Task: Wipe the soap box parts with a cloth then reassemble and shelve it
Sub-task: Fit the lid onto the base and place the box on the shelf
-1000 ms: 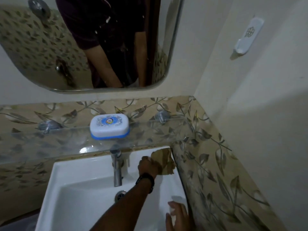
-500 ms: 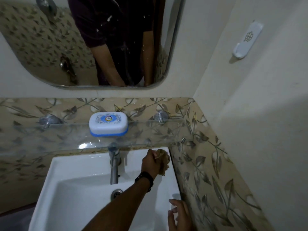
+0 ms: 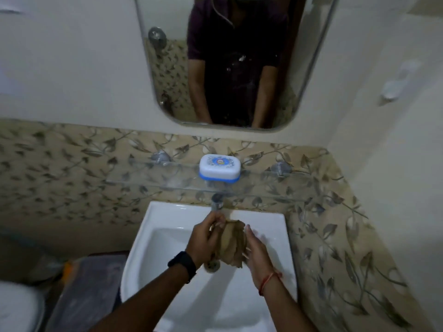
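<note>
- Now, over the sink (image 3: 167, 219): both hands meet above the basin, with a crumpled brown cloth (image 3: 232, 243) between them.
- Left hand (image 3: 205, 238): fingers curled around the upper left part of the cloth, gripping it. A black watch (image 3: 182, 265) sits on that wrist.
- Right hand (image 3: 257, 248): fingers fairly straight, palm pressed against the cloth's right side, supporting rather than clenching it. A red thread (image 3: 269, 279) circles that wrist.
- Cloth hangs bunched, its lower end just above the drain (image 3: 211, 266), which is partly hidden behind it.
- Tap (image 3: 217, 202): stands at the back rim of the sink, just behind the left hand's fingers. Whether water runs, cannot tell.
- Soap box (image 3: 219, 170): closed, white lid on a blue base, printed emblem on top. It rests on the glass shelf (image 3: 143, 180) above the tap, roughly centred between the two metal brackets, well apart from both hands.
- Mirror (image 3: 311, 68): above the shelf, it reflects the person's dark shirt and both forearms.
- Wall: leaf-patterned tiles behind the shelf and along the right side; plain paint above.
- Right wall carries a white holder (image 3: 395, 85), blurred.
</note>
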A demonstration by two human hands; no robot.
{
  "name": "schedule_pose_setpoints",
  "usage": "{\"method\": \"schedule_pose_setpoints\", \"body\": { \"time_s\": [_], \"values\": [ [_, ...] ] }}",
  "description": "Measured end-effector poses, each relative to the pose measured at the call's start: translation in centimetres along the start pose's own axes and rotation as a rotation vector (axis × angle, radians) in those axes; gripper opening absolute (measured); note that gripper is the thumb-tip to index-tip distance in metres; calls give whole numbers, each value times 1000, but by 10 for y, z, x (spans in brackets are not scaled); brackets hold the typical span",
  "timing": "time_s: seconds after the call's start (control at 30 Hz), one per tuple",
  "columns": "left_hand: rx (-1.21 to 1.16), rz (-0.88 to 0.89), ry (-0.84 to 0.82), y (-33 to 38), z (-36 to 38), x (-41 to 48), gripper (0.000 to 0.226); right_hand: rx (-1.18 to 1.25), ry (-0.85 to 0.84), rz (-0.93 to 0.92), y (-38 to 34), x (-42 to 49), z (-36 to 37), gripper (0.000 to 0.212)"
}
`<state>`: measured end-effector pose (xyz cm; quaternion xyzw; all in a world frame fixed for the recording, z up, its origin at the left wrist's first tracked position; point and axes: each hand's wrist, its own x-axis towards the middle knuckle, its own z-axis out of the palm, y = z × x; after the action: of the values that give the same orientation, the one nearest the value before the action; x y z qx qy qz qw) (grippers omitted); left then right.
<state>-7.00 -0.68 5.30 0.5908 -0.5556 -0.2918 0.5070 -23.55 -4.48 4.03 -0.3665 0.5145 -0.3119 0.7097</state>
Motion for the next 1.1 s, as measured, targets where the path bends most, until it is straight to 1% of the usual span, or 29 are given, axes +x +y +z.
{"method": "schedule_pose_setpoints", "body": {
  "time_s": [0.07, 0.13, 0.17, 0.23, 0.3, 0.4, 0.5, 0.6, 0.7, 0.8, 0.93, 1.0, 1.1],
  "values": [
    [-6, -10, 73, -3, -36, -20, 21, 39, -208, -17, 9, -2, 39, 52],
    [4, -29, 155, -9, -76, -44, 28, 57, -307, -57, 22, -7, 84, 42],
    [18, -39, 197, -12, -97, -57, 29, 50, -318, -80, 29, -11, 107, 38],
    [42, -76, 293, -19, -140, -81, 28, -44, -304, -145, 42, -18, 153, 32],
    [56, -149, 381, -29, -182, -104, 26, -161, -317, -206, 55, -27, 197, 31],
    [141, -229, 436, -50, -240, -140, 24, -293, -343, -273, 82, -37, 261, 33],
    [233, -292, 455, -78, -290, -166, 25, -415, -356, -315, 113, -38, 318, 36],
    [222, -339, 394, -108, -336, -181, 29, -530, -322, -295, 145, -29, 365, 42],
    [138, -459, 233, -152, -378, -195, 38, -604, -243, -253, 189, -8, 398, 41],
    [198, -573, 68, -215, -407, -207, 44, -604, -186, -159, 250, 18, 418, 36],
    [355, -662, -121, -300, -410, -216, 45, -681, -182, -39, 327, 59, 434, 33],
    [384, -681, -137, -338, -406, -212, 49, -732, -185, -17, 349, 87, 442, 38],
    [492, -629, -195, -394, -405, -196, 51, -809, -162, -19, 374, 134, 453, 47]
  ]
}}
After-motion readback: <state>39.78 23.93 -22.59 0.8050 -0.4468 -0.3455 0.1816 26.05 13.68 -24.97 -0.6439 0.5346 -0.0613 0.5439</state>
